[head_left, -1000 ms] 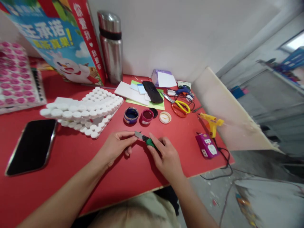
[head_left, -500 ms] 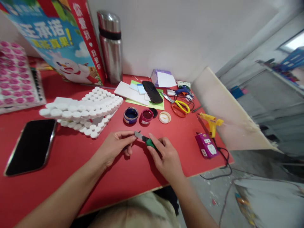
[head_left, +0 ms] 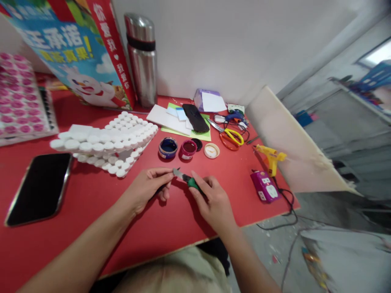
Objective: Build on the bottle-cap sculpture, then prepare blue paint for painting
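Both my hands meet low over the red table [head_left: 91, 195]. My right hand [head_left: 214, 203] grips the green handle of a small utility knife [head_left: 186, 179], its grey blade pointing left. My left hand [head_left: 146, 189] has its fingers curled, with the fingertips pinched close to the blade's tip; something thin and dark shows under its fingers, too small to name. Just beyond the hands stand two open paint pots, one blue [head_left: 168, 147] and one magenta [head_left: 187, 149], with a white lid [head_left: 211, 150].
A white foam piece covered in round studs [head_left: 106, 142] lies left of the pots, a black phone [head_left: 39, 187] at front left. Scissors [head_left: 230, 137], a yellow glue gun [head_left: 270, 156], a purple power strip [head_left: 264, 186], a steel flask [head_left: 142, 61] and paper sheets fill the back and right.
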Available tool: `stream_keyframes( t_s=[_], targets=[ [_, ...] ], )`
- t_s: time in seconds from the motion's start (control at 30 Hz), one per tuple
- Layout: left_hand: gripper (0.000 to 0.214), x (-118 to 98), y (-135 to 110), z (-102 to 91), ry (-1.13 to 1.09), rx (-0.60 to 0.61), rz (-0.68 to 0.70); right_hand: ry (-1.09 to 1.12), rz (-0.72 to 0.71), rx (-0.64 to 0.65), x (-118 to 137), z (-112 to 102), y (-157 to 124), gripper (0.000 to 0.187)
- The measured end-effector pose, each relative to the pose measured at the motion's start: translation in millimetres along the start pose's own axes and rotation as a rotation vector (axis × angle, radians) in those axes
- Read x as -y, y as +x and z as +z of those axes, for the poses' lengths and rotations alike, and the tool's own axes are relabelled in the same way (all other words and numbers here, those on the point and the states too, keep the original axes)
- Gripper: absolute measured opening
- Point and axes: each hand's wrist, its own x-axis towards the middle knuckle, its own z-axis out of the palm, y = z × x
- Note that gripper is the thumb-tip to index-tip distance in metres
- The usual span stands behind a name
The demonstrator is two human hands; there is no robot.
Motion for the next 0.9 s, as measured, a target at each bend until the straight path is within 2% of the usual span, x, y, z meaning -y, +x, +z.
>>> stream_keyframes(
  t_s=[0.53, 0.9],
  targets=[
    [0.035, 1.6, 0.6, -2.7, 0.046, 0.031, 0.034, 0.025, 0.024, -0.011, -1.6, -1.7, 1.6, 0.045],
    [0.039, 6.4, 1.5, -2.1, 0.031, 0.030, -0.014, 0.065, 0.017, -0.002, 0.2, -1.4, 0.4, 0.044]
  ],
)
